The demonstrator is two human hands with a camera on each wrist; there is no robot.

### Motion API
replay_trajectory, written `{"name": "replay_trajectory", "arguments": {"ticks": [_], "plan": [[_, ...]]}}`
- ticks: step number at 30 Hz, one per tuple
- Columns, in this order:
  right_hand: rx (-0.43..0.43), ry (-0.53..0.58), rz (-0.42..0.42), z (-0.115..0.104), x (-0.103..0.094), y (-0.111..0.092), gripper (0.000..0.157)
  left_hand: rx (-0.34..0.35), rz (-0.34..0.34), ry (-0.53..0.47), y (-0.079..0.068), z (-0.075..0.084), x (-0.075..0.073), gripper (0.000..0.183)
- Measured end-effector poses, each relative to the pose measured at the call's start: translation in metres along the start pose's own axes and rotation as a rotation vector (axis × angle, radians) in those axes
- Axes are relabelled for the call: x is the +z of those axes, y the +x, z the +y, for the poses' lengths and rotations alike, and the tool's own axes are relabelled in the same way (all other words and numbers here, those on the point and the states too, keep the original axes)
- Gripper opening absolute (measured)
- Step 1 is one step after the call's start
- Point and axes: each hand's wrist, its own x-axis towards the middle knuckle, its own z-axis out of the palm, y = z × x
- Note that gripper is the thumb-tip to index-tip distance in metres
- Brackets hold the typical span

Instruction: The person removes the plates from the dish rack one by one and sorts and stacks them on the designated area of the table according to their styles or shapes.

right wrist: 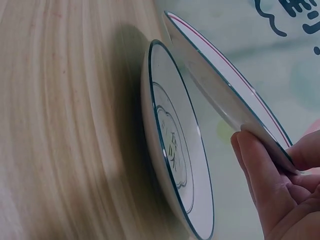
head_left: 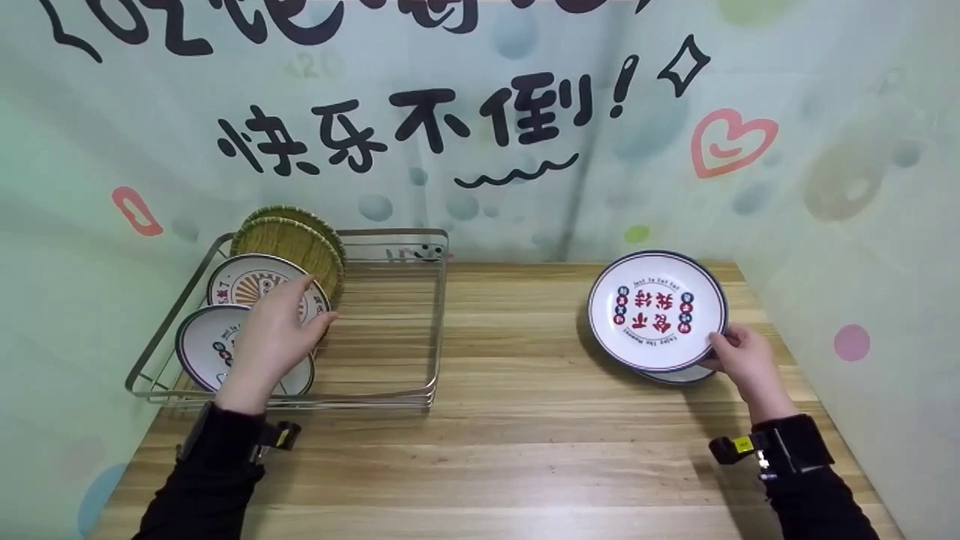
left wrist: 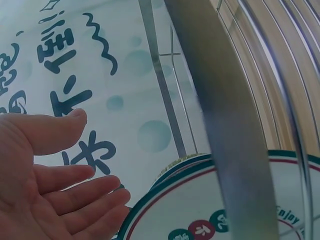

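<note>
My right hand (head_left: 746, 367) pinches the rim of a white plate (head_left: 657, 309) with a dark edge and red lettering. The thumb is on top and the fingers are underneath. Below it a second white plate (right wrist: 172, 145) lies on the table, with a gap between the two in the right wrist view. My left hand (head_left: 276, 334) hovers over the metal rack at left, fingers extended and holding nothing. Beneath it lean a lettered plate (head_left: 199, 345) and a plate with a sunburst print (head_left: 238, 285), both partly hidden by the hand.
The silver wire rack (head_left: 439, 315) stands at the left of the wooden table (head_left: 517, 465). Two round woven trays (head_left: 296, 234) lean at its back. A printed cloth backdrop (head_left: 510, 217) rises behind the table and along both sides.
</note>
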Motion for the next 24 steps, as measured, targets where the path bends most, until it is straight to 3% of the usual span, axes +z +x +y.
{"name": "replay_trajectory", "arguments": {"ticks": [13,24], "plan": [[0.084,-0.050,-0.014,0.010,-0.011,0.000,0.048,0.028,0.056,0.009,-0.005,-0.010,-0.007,0.059],[0.168,-0.049,-0.028,0.018,-0.021,-0.002,0.050,0.039,0.108,0.086,-0.006,-0.019,-0.017,0.056]]}}
